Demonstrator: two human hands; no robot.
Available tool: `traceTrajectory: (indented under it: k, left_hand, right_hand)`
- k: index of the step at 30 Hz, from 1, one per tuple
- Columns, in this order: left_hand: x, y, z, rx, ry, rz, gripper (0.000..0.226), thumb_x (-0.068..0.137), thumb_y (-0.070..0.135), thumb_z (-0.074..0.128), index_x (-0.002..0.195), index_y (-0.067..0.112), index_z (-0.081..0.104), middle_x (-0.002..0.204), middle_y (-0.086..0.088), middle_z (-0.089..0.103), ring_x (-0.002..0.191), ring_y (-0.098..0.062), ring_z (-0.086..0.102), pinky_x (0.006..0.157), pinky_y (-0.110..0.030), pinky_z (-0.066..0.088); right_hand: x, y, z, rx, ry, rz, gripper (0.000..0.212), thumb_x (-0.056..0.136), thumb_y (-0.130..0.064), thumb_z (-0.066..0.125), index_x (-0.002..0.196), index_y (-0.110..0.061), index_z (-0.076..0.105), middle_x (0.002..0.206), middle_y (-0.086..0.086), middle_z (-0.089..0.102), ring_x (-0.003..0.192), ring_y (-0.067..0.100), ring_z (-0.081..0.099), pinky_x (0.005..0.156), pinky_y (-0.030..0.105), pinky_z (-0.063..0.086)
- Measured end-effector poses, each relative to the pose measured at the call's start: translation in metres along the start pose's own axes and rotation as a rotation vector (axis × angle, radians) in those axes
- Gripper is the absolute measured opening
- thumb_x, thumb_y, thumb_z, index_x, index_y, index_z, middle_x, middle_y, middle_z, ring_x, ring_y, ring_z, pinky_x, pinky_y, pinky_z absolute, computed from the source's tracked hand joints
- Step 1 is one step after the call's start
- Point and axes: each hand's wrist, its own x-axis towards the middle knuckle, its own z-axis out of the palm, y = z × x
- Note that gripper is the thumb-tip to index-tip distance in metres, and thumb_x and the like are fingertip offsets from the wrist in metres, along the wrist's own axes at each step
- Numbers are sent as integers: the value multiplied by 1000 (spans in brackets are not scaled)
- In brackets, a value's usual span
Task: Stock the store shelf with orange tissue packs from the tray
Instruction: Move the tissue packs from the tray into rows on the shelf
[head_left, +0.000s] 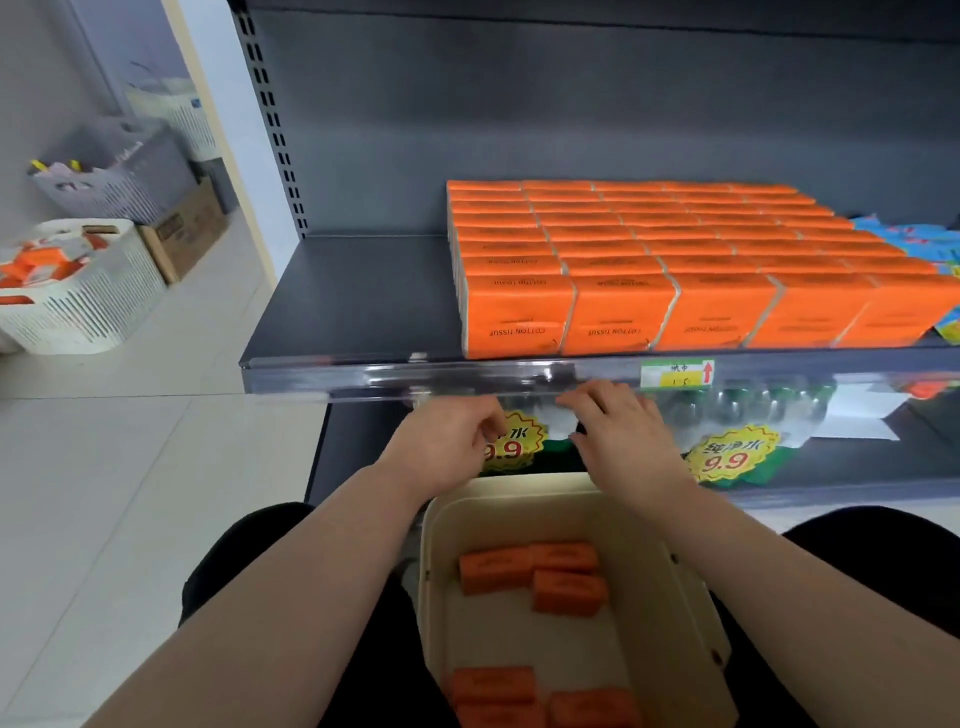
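Head view: orange packs (675, 270) fill the right of the far shelf (353, 301); its left is bare. Spare packs (535, 577) lie in the near tray (434, 545). Left hand (447, 441) and right hand (618, 431) hang loose, empty.

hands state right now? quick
Left hand: open, fingers loosely curled, holding nothing.
Right hand: open, fingers relaxed, holding nothing.

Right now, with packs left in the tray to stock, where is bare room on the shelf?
The bare shelf deck left of the orange tissue packs, bounded by the slotted upright and the back panel, is free. Rightward it is crowded: the block runs up to the blue packets.
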Motion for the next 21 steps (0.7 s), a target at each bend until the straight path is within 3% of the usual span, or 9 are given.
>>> traceTrajectory:
  k: [3, 7, 11, 15, 18, 21]
  left_hand:
    - [-5, 2, 25, 129, -311, 7, 26, 90, 10, 48, 106, 23, 64, 107, 6, 66, 101, -13, 59, 81, -26, 46]
    - [-11, 4, 68, 208, -499, -4, 23, 89, 15, 48, 106, 22, 61, 107, 2, 64, 99, -19, 57, 79, -29, 46]
    - [-18, -1, 114, 290, -682, -37, 19, 87, 18, 53, 105, 20, 58, 109, -5, 64, 101, -25, 59, 84, -40, 50]
    - [-22, -12, 151, 352, -849, -92, 36, 89, 19, 56, 125, 17, 53, 123, -8, 59, 110, -28, 57, 85, -36, 47]
    - [-20, -21, 169, 338, -900, -116, 44, 87, 19, 59, 129, 20, 51, 128, -6, 57, 113, -25, 57, 89, -37, 50]
    - [-17, -26, 179, 347, -937, -130, 31, 90, 18, 54, 121, 14, 56, 124, -9, 58, 112, -27, 57, 88, -38, 48]
  right_hand:
    - [-38, 7, 27, 7, -177, 42, 51, 75, -13, 73, 123, -21, 59, 116, 3, 57, 107, 26, 55, 85, 43, 46]
    - [-79, 25, 66, 11, -459, 158, 44, 93, -23, 48, 136, -29, 42, 136, -1, 43, 127, 21, 37, 106, 38, 32]
    - [-95, 30, 98, 102, -697, 245, 37, 94, -29, 44, 131, -26, 44, 131, 4, 45, 124, 25, 40, 101, 37, 35]
    - [-107, 28, 140, 199, -774, 303, 41, 95, -38, 43, 134, -28, 43, 136, 2, 44, 124, 24, 42, 100, 39, 38]
    - [-113, 29, 168, 235, -825, 311, 39, 96, -29, 40, 135, -27, 41, 143, 1, 38, 129, 24, 38, 103, 41, 37]
    - [-115, 30, 189, 205, -871, 309, 37, 97, -20, 37, 134, -22, 41, 142, 5, 39, 130, 24, 37, 102, 37, 34]
